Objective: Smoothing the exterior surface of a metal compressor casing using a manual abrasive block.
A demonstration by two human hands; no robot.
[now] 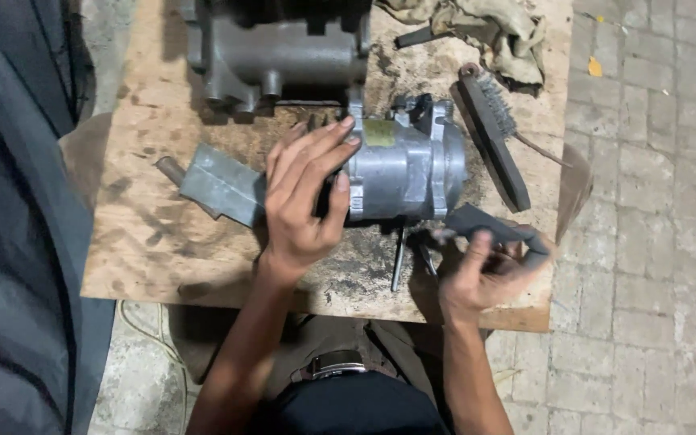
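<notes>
Stained plywood tabletop (155,242) carries a grey compressor (404,165) steadied under the left hand's (304,201) spread fingers, right hand (481,270) clamped on dark folded sandpaper (489,225); unclamped, the rounded housing could roll.

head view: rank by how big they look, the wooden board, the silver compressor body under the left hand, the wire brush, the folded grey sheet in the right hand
1. wooden board, by far the largest
2. silver compressor body
3. wire brush, long but narrow
4. folded grey sheet, partly hidden by the right hand, so brush versus sheet is less sure
</notes>
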